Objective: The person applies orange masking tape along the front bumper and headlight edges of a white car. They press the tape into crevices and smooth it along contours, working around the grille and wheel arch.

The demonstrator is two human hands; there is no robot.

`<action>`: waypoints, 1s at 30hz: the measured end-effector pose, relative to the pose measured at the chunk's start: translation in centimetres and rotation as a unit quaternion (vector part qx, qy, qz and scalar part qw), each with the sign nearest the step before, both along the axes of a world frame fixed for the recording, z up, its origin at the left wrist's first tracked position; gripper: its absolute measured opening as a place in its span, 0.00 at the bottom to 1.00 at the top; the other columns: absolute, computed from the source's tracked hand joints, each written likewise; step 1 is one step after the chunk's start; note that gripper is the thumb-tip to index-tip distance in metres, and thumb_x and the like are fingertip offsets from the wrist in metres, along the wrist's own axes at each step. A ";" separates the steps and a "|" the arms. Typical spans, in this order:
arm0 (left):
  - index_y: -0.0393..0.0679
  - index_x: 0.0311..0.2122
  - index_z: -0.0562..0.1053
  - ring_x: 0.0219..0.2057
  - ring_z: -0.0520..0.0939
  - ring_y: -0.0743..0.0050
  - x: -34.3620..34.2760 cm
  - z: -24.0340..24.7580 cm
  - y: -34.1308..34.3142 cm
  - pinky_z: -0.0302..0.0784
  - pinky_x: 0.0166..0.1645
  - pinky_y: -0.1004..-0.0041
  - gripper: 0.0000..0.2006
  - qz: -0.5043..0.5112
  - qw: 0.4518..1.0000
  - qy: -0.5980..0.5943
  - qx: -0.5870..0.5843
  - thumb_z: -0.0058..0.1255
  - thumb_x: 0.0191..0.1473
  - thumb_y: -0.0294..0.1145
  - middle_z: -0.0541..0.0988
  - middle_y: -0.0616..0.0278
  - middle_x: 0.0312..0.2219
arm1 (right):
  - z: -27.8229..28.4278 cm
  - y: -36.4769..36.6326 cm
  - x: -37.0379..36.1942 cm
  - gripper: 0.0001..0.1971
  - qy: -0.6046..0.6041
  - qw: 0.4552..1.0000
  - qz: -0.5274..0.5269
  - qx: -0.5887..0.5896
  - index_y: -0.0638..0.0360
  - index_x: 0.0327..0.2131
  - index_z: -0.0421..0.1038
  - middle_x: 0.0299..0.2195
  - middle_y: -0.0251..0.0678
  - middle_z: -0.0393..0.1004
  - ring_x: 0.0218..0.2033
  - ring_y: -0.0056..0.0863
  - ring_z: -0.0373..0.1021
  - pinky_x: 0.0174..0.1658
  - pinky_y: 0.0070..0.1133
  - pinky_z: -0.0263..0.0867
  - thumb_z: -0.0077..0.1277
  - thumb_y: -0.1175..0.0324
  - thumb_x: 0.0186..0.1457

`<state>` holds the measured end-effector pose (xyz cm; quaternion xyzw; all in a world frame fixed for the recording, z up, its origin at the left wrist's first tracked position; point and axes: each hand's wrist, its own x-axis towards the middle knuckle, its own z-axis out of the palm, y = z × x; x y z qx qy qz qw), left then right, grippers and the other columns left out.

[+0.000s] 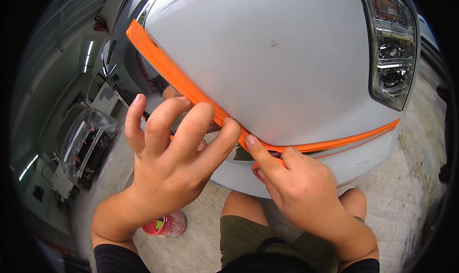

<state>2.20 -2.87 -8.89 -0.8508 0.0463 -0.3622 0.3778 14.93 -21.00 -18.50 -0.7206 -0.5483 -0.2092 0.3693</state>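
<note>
Orange masking tape [191, 89] runs along the lower left edge of a pale silver car panel [267, 72], bends at the corner and follows the bottom edge to the right. My left hand [174, 153] has its fingers spread, the index fingertip touching the tape near the corner; its thumb is mostly hidden. With the index finger of my right hand [301, 187] I press the tape just right of that spot. The other right fingers curl around an orange tape roll [258, 173], of which only a part shows. The tape's upper left end sticks out past the panel.
A clear lamp [394, 53] is set into the panel's right side. Below runs a pale bumper [354, 160]. A red bucket [173, 225] stands on the concrete floor [201, 244] near my legs. Farther left is a partly dismantled car [86, 144] under plastic sheeting.
</note>
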 end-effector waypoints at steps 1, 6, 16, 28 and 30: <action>0.61 0.44 0.83 0.57 0.74 0.60 0.3 -0.4 0.1 0.54 0.73 0.45 0.23 -0.020 1.000 -0.006 0.017 0.68 0.38 0.27 0.74 0.68 0.48 | 0.0 0.1 0.0 0.30 0.003 1.000 0.000 0.005 0.48 0.68 0.73 0.25 0.35 0.65 0.21 0.32 0.68 0.25 0.31 0.66 0.64 0.68 0.62; 0.62 0.42 0.83 0.50 0.70 0.62 0.3 0.2 0.5 0.59 0.65 0.52 0.22 -0.027 0.999 0.026 0.036 0.67 0.37 0.27 0.70 0.68 0.42 | -0.1 0.3 -0.1 0.36 0.009 1.000 0.010 0.001 0.50 0.69 0.72 0.27 0.36 0.66 0.23 0.32 0.70 0.25 0.29 0.70 0.61 0.72 0.53; 0.55 0.45 0.84 0.51 0.69 0.57 -0.1 2.4 1.5 0.63 0.59 0.55 0.27 -0.013 0.999 -0.007 0.045 0.62 0.35 0.18 0.72 0.63 0.43 | -0.8 0.6 0.2 0.30 0.017 0.999 0.019 0.044 0.50 0.67 0.74 0.26 0.36 0.66 0.22 0.32 0.68 0.26 0.30 0.66 0.65 0.69 0.61; 0.55 0.43 0.86 0.61 0.78 0.57 1.2 -1.7 2.9 0.74 0.64 0.53 0.10 -0.126 0.990 -0.002 0.064 0.61 0.56 0.37 0.82 0.70 0.50 | -0.2 -0.9 0.0 0.29 0.015 0.999 0.015 0.024 0.53 0.63 0.78 0.25 0.34 0.63 0.20 0.30 0.65 0.24 0.29 0.64 0.64 0.75 0.56; 0.55 0.46 0.86 0.62 0.77 0.54 0.5 -1.7 2.6 0.73 0.65 0.52 0.13 -0.107 0.992 0.015 0.060 0.63 0.54 0.33 0.81 0.68 0.53 | 0.3 -0.9 -0.4 0.31 0.007 1.000 -0.004 0.004 0.53 0.64 0.77 0.24 0.34 0.62 0.20 0.31 0.65 0.23 0.29 0.65 0.63 0.76 0.55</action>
